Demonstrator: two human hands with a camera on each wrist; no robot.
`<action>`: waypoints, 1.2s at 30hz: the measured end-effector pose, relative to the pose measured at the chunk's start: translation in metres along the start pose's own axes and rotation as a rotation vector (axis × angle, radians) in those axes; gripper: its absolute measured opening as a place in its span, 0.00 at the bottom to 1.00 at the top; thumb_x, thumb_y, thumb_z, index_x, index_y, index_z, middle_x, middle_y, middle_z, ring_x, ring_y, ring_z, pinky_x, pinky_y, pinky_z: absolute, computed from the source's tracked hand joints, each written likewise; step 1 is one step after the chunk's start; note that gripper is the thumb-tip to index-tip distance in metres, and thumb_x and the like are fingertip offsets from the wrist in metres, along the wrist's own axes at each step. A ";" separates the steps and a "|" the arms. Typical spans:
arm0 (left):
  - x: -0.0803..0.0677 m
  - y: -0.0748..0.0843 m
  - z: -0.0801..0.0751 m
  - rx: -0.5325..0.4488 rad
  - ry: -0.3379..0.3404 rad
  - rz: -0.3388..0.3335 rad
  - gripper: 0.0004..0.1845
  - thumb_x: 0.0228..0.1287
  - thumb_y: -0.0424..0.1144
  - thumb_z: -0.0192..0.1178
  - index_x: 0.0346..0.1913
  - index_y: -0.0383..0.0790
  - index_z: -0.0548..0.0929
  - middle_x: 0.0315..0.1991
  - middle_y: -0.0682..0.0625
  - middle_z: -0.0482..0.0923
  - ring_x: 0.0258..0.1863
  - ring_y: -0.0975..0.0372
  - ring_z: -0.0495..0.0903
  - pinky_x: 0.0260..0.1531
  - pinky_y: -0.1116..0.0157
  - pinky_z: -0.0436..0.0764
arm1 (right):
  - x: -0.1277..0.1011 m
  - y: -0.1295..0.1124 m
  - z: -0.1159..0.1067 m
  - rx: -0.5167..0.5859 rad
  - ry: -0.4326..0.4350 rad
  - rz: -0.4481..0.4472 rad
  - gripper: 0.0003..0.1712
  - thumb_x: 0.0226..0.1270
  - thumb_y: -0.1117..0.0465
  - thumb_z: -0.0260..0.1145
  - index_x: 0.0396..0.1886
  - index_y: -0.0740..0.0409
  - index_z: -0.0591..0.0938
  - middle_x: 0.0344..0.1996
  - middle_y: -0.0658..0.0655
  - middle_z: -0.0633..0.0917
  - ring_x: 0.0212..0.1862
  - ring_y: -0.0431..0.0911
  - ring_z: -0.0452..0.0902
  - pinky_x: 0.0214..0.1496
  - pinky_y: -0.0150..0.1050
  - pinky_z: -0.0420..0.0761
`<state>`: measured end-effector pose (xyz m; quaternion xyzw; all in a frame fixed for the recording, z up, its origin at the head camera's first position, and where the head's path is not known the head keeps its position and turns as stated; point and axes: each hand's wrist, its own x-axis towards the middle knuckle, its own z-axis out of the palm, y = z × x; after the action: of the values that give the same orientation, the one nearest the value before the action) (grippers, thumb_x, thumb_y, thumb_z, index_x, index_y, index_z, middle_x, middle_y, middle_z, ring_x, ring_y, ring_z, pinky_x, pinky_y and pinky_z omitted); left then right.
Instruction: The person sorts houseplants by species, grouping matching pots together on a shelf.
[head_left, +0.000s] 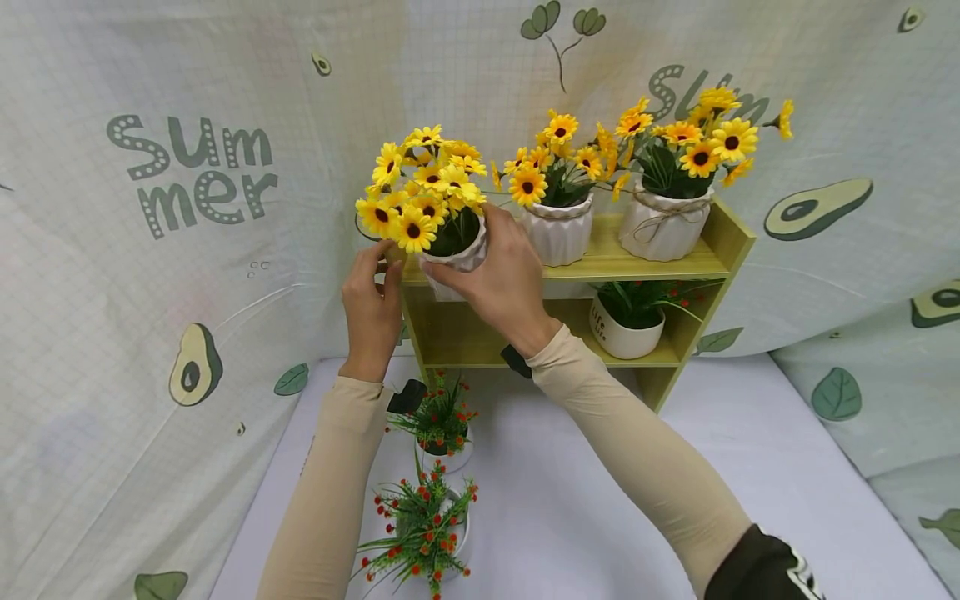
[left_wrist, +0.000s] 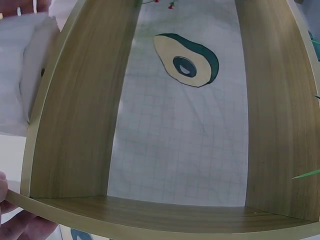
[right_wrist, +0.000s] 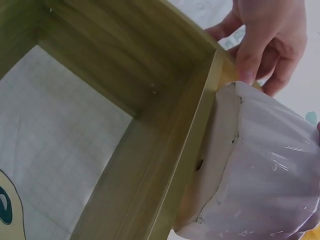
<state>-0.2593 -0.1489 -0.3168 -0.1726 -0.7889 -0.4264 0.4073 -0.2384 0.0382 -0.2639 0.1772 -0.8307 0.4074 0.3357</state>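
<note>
Head view: the wooden shelf (head_left: 630, 268) already carries two sunflower pots on its top board, and a third, the white sunflower pot (head_left: 457, 260), hangs at the board's left end with its base partly past the edge (the right wrist view shows this). The right hand (head_left: 504, 279) curls round the pot's wall; the left hand (head_left: 372, 302) pinches the shelf corner. Released here, the pot could tip off onto the red-berry plant (head_left: 441, 421) below.
</note>
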 end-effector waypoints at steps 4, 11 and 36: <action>0.000 0.000 0.001 0.010 0.010 0.017 0.19 0.82 0.39 0.56 0.66 0.31 0.81 0.53 0.34 0.82 0.48 0.43 0.86 0.38 0.51 0.84 | 0.010 -0.002 0.003 -0.067 -0.037 0.076 0.57 0.55 0.36 0.82 0.75 0.63 0.72 0.66 0.62 0.81 0.66 0.56 0.77 0.67 0.52 0.77; 0.000 0.000 0.000 0.004 0.018 0.020 0.18 0.82 0.36 0.57 0.67 0.32 0.81 0.54 0.33 0.83 0.47 0.43 0.86 0.38 0.53 0.85 | 0.024 -0.004 0.010 -0.170 -0.087 0.145 0.58 0.59 0.30 0.77 0.75 0.67 0.71 0.66 0.64 0.81 0.66 0.59 0.78 0.66 0.54 0.78; 0.000 0.000 0.001 0.002 0.026 0.016 0.18 0.80 0.33 0.59 0.66 0.31 0.82 0.57 0.34 0.83 0.48 0.42 0.85 0.38 0.51 0.85 | -0.016 0.009 0.011 -0.296 0.093 -0.092 0.52 0.64 0.36 0.77 0.73 0.69 0.71 0.63 0.67 0.77 0.63 0.60 0.76 0.65 0.54 0.79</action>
<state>-0.2601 -0.1481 -0.3170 -0.1729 -0.7827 -0.4244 0.4212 -0.2373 0.0352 -0.2852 0.1446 -0.8561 0.2725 0.4145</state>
